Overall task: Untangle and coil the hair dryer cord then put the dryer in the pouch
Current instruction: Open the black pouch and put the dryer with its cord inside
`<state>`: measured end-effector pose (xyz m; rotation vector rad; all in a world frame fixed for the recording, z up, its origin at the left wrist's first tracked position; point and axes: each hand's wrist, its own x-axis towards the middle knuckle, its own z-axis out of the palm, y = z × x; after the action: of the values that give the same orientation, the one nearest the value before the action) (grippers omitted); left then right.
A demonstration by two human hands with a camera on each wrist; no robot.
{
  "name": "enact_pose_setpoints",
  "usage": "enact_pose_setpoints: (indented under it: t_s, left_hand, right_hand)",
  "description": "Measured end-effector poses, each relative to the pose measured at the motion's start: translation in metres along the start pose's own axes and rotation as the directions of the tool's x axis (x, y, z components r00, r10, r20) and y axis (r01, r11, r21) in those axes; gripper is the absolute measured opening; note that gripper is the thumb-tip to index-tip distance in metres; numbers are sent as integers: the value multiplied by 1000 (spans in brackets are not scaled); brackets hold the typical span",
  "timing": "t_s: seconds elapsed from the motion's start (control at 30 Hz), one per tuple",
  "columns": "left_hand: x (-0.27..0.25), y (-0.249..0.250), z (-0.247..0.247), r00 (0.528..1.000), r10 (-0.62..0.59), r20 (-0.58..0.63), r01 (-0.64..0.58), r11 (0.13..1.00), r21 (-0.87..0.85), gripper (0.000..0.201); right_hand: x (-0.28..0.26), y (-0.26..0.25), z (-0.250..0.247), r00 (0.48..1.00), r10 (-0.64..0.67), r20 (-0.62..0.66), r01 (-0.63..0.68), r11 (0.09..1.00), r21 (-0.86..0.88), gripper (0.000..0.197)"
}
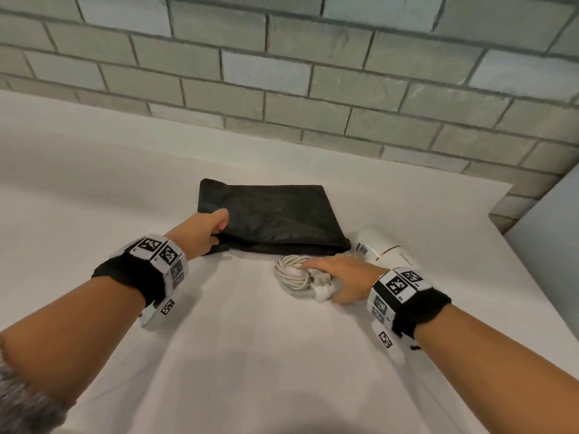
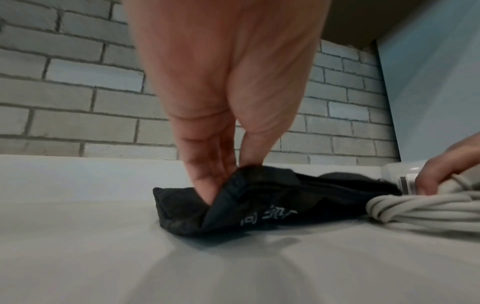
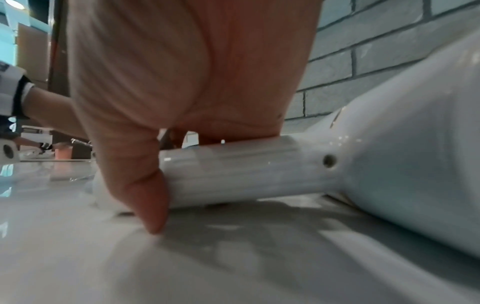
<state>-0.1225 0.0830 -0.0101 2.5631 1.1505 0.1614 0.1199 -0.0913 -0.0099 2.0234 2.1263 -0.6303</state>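
Note:
The black pouch (image 1: pixel 269 217) lies flat on the white counter, and my left hand (image 1: pixel 206 230) pinches its near-left edge and lifts the fabric. In the left wrist view the fingers (image 2: pixel 207 176) fold that edge of the pouch (image 2: pixel 259 201) upward. The white hair dryer (image 1: pixel 379 245) lies on its side to the right of the pouch. Its coiled cord (image 1: pixel 291 274) and plug (image 1: pixel 322 281) lie in front. My right hand (image 1: pixel 338 274) lies over the dryer handle (image 3: pixel 246 170), thumb (image 3: pixel 145 185) down on its near side. Its fingertips bend onto the coil (image 2: pixel 420 207).
A grey brick wall (image 1: pixel 282 73) runs along the back of the white counter (image 1: pixel 235 339). A pale blue panel (image 1: pixel 551 245) closes off the right end. The counter spreads wide to the left and in front of my arms.

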Motion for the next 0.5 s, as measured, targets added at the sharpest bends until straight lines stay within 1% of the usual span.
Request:
enact_pose_setpoints:
  t_s: [0.07, 0.1, 0.17, 0.23, 0.27, 0.33, 0.4, 0.43, 0.5]
  left_hand:
    - [0, 0, -3, 995, 60, -85, -64, 997, -44, 32]
    - [0, 0, -4, 991, 78, -112, -83, 996, -42, 29]
    - [0, -1, -4, 992, 69, -108, -67, 998, 23, 21]
    - [-1, 1, 0, 997, 33, -75, -26, 995, 96, 29]
    - [-3, 1, 3, 996, 26, -82, -16, 992, 122, 34]
    - [-7, 3, 4, 991, 15, -135, 4, 989, 146, 39]
    - [-9, 2, 5, 985, -3, -171, 23, 994, 111, 52]
    - [-10, 3, 5, 983, 2, -186, 13, 997, 81, 58]
    - [-12, 5, 4, 973, 42, -228, -38, 999, 20, 63]
  right_hand:
    - [-2, 2, 4, 999, -12, -38, 14, 998, 62, 72]
    - [-3, 2, 5, 999, -13, -46, 15, 998, 61, 71]
    - [-4, 3, 6, 999, -8, -49, 10, 999, 33, 71]
    - [-5, 3, 7, 999, -8, -49, 9, 1000, 14, 72]
    - [-5, 3, 7, 999, -11, -46, 11, 1000, 14, 72]
    - [-8, 4, 9, 999, -9, -32, 10, 999, 31, 72]
    - [-13, 4, 10, 999, -22, -30, 24, 997, 76, 71]
    - [-15, 3, 10, 999, -32, -38, 35, 994, 102, 71]
    - [-21, 1, 7, 996, -55, -72, 64, 988, 139, 69]
